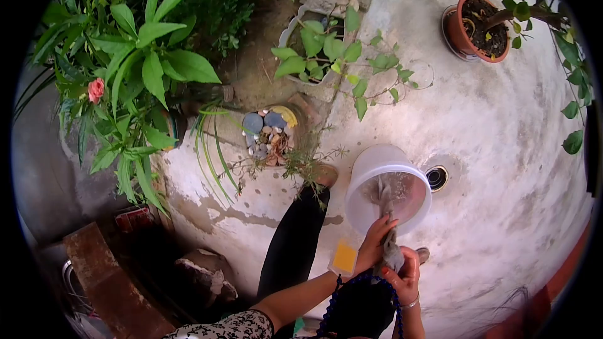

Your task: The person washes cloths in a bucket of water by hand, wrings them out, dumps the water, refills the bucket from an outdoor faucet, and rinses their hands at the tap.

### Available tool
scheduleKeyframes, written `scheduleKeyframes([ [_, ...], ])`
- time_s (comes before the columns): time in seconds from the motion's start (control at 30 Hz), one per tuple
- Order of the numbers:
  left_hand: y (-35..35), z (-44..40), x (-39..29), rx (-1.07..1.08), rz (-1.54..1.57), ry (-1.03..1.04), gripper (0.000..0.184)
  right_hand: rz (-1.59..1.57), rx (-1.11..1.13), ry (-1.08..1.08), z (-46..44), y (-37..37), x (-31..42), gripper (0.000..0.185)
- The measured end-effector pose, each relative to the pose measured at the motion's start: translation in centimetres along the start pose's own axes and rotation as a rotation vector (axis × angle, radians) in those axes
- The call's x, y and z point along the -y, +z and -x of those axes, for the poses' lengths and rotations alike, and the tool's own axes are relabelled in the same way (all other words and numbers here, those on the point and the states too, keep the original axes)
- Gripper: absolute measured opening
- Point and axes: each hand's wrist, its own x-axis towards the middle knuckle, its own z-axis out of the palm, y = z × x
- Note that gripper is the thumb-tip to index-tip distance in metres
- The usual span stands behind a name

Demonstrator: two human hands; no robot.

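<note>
A wet grey cloth [393, 255] is held in both hands, its upper end hanging down into a white plastic bucket [361, 179] with water in it. My left hand [379, 238] is wrapped round the cloth at the near rim of the bucket. Lower and to the right, my right hand [407, 273] is closed on the bunched end of the cloth, a bracelet at its wrist. A yellow card in a clear holder [344, 257] on a blue cord lies against my left forearm.
A round floor drain [436, 177] is right of the bucket. A potted plant [465, 34] stands at the upper right. Left of the bucket are a pot of stones [270, 135] and leafy plants [151, 63]. A rusty metal piece [113, 276] lies lower left.
</note>
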Motion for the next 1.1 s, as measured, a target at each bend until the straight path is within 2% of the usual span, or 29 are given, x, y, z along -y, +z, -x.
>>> scheduleKeyframes([
  [0.03,-0.1,-0.3,0.7,0.006,-0.010,0.013,0.036,-0.081,0.088,0.011,0.1,-0.2,-0.2,0.040],
  [0.1,-1.0,-1.4,0.6,0.254,0.065,0.139,0.028,-0.095,0.074,-0.004,-0.2,-0.5,-0.4,0.034],
  [0.13,-0.1,-0.9,-0.2,-0.014,0.229,0.138,0.023,0.179,0.025,-0.019,-0.6,-1.5,-0.8,0.031],
  [0.17,-0.4,-0.9,-1.0,-0.006,0.224,0.142,0.023,0.453,-0.025,-0.032,-1.1,-2.3,-0.9,0.029],
  [0.23,-1.2,-0.8,-1.9,0.052,0.197,-0.162,0.024,0.759,-0.200,-0.093,-2.1,-3.1,-0.2,0.030],
  [0.3,-1.3,-0.6,-2.9,0.044,0.082,-0.118,0.023,0.872,-0.310,-0.044,-2.5,-5.1,-3.6,0.028],
  [0.37,-1.0,0.0,-3.5,0.161,0.245,-0.184,0.018,0.928,-0.368,-0.080,-3.0,-5.9,-6.1,0.027],
  [0.4,-0.8,0.3,-2.9,0.268,0.134,-0.148,0.018,0.990,-0.413,-0.117,-3.6,-6.3,-7.2,0.025],
  [0.43,-0.6,0.5,-2.5,0.270,0.132,-0.144,0.018,0.988,-0.418,-0.120,-4.3,-6.9,-8.2,0.025],
  [0.5,-0.3,0.8,-2.9,0.331,0.345,-0.252,0.020,1.114,-0.436,-0.086,-5.5,-8.1,-10.2,0.023],
  [0.53,0.2,1.0,-2.0,0.277,0.494,-0.296,0.029,1.101,-0.500,-0.042,-6.2,-8.3,-11.3,0.024],
  [0.57,0.1,1.1,-1.6,0.282,0.487,-0.292,0.029,1.095,-0.507,-0.044,-6.6,-8.5,-12.0,0.024],
  [0.63,-0.2,1.0,-0.9,0.352,0.839,-0.629,0.039,1.076,-0.609,0.017,-7.4,-8.7,-13.0,0.023],
  [0.67,-0.5,1.1,-0.7,0.362,0.826,-0.621,0.039,1.062,-0.666,0.047,-7.9,-8.4,-12.6,0.022],
  [0.73,-1.1,1.2,-0.4,0.704,1.017,-0.622,0.046,1.144,-0.666,-0.042,-7.7,-8.2,-11.2,0.020],
  [0.77,-1.5,1.0,-0.5,0.712,1.005,-0.619,0.046,1.240,-0.647,-0.124,-7.4,-8.0,-10.2,0.017],
  [0.83,-1.7,0.8,-0.8,0.897,0.942,-0.579,0.047,1.169,-0.642,-0.146,-7.4,-8.0,-10.3,0.021],
  [0.9,-1.5,0.7,-2.2,0.870,1.009,-0.559,0.042,0.386,-0.527,-0.166,-7.7,-7.3,-11.4,0.026],
  [0.93,-1.4,0.4,-3.0,0.761,0.829,-0.574,0.041,0.348,-0.414,-0.107,-7.7,-7.3,-11.4,0.027],
  [0.97,-1.4,0.2,-3.3,0.652,0.649,-0.581,0.040,0.346,-0.420,-0.108,-7.9,-7.2,-12.0,0.027],
  [1.0,-0.5,0.5,-2.4,0.411,0.570,-0.459,0.039,0.498,-0.192,-0.148,-8.4,-7.2,-12.9,0.026],
  [1.03,-0.6,0.4,-1.3,0.337,0.236,-0.475,0.047,0.644,0.041,-0.185,-8.7,-7.3,-13.7,0.025],
  [1.07,-0.4,0.2,-1.0,0.156,-0.048,-0.234,0.052,1.007,0.200,0.101,-9.4,-6.6,-12.4,0.032],
  [1.1,-0.4,0.0,-0.9,-0.027,-0.330,0.013,0.057,1.000,0.195,0.102,-10.5,-6.9,-12.4,0.032],
])
